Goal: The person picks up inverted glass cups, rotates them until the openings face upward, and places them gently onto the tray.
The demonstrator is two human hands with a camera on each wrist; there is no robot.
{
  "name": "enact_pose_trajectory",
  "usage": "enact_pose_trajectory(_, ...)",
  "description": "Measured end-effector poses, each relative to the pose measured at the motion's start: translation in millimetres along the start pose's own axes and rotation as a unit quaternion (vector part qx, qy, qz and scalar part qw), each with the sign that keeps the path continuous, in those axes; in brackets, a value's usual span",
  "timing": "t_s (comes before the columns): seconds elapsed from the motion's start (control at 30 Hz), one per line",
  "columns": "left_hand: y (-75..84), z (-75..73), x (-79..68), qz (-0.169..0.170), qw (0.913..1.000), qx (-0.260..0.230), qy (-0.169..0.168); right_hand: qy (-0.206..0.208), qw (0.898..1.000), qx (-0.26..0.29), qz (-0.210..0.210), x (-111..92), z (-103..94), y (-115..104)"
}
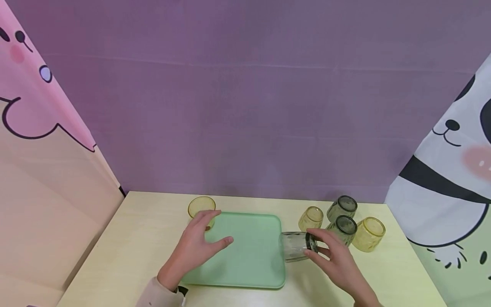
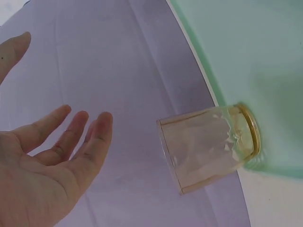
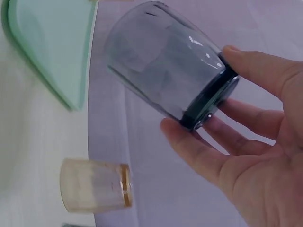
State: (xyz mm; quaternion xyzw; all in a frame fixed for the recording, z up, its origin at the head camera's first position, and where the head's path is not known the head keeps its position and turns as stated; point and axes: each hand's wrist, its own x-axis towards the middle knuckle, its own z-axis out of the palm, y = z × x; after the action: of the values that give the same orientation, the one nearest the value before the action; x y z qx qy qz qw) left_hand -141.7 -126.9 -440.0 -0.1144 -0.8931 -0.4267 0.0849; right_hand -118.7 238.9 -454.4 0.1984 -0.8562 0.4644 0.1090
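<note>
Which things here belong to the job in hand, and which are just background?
Likely the job:
grey glass in the right hand
green tray
yellow glass on the tray
four upside-down glasses

Background:
purple curtain
panda print
pink print

I see right hand pinching grey glass by its base; yellow glass lower left, green tray upper left.

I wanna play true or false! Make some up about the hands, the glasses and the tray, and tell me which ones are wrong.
1. The right hand holds a gray glass. True.
2. The tray is red. False: it is green.
3. A yellow glass stands at the tray's far left corner. True.
4. The left hand grips that yellow glass. False: it holds nothing.
5. The yellow glasses right of the tray stand upside down. True.
</note>
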Motion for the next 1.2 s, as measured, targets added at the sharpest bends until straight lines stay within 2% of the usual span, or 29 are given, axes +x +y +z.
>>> enact_pose_trajectory(0.23, 3.1, 2.8, -1.5, 0.002, 0.9963, -0.084, -0.014, -0.004, 0.991, 0.134, 0.013, 5.0, 9.6, -4.5)
enact_pose_trajectory(0.37, 3.3, 6.0, -2.4, 0.003, 0.9912, -0.131, -0.020, 0.003, 0.985, 0.170, 0.005, 6.2, 14.6, -6.3)
enact_pose_trajectory(0.53, 4.7, 10.9, -4.3, -0.003, 0.9837, -0.178, -0.029, 0.007, 0.977, 0.211, -0.035, 8.4, 21.8, -7.0)
enact_pose_trajectory(0.7, 6.6, 16.4, -5.5, 0.001, 0.9738, -0.224, -0.042, 0.012, 0.966, 0.255, -0.050, 10.8, 27.6, -10.0)
enact_pose_trajectory(0.87, 8.2, 23.3, -7.2, 0.014, 0.9601, -0.272, -0.063, 0.022, 0.957, 0.286, -0.048, 12.4, 31.9, -12.3)
enact_pose_trajectory(1.0, 9.3, 30.6, -7.0, 0.031, 0.9508, -0.298, -0.078, 0.029, 0.953, 0.301, -0.034, 13.0, 35.9, -13.6)
enact_pose_trajectory(1.2, 10.6, 42.5, -7.3, 0.039, 0.9351, -0.339, -0.097, 0.023, 0.948, 0.317, -0.020, 14.2, 43.0, -16.3)
